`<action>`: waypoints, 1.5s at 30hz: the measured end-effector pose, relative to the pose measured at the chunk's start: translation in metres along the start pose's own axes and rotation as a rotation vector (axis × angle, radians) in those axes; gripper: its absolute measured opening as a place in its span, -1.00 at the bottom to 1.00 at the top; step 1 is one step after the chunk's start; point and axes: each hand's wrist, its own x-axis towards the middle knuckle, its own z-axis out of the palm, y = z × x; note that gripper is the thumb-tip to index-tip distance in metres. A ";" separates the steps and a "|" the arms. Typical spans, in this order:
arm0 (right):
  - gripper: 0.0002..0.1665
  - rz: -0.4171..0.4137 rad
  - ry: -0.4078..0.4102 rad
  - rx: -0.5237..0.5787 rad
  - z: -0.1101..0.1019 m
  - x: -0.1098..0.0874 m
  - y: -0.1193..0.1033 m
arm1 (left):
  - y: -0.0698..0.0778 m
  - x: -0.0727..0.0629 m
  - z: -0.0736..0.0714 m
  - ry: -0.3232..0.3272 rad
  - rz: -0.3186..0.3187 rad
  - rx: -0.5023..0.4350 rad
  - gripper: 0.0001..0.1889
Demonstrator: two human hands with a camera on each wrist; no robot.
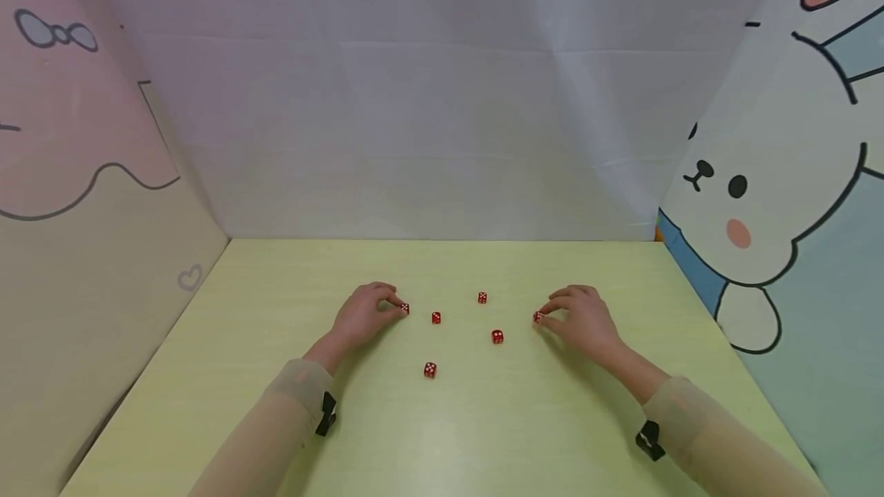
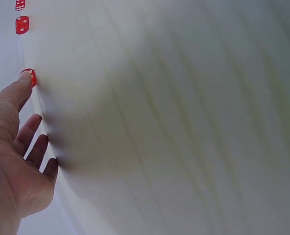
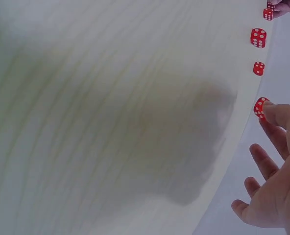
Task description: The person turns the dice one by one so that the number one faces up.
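Small red dice with white pips are spread over the middle of the table. My left hand [image 1: 366, 314] pinches one die [image 1: 404, 308] between thumb and index finger; the left wrist view shows that same die [image 2: 33, 78] under the thumb tip, the other fingers spread apart. On the other side, my right hand [image 1: 583, 320] pinches another die [image 1: 538, 317], its thumb covering part of the die [image 3: 259, 108] in the right wrist view. Between the hands lie a die [image 1: 436, 318] near the left hand, one farther back [image 1: 482, 297] and one toward the right hand [image 1: 497, 337].
One more die [image 1: 430, 370] lies nearer the front of the pale yellow table [image 1: 442, 443]. A white sheet [image 1: 428, 136] hangs behind the table's back edge. Cartoon-printed panels stand at the left [image 1: 83, 267] and right [image 1: 815, 313].
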 end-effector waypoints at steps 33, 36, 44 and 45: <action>-0.77 0.144 0.005 0.430 0.028 -0.003 0.016 | -0.001 -0.002 0.004 -0.012 -0.009 0.012 -0.80; -0.80 0.126 0.004 0.355 0.033 -0.004 0.017 | -0.001 -0.003 0.004 -0.017 -0.012 0.011 -0.80; -0.80 0.120 0.000 0.284 0.034 -0.003 0.015 | 0.002 -0.001 0.001 0.008 0.017 0.010 -0.81; -0.80 0.120 -0.001 0.283 0.033 -0.003 0.015 | 0.002 -0.001 0.000 0.009 0.018 0.009 -0.81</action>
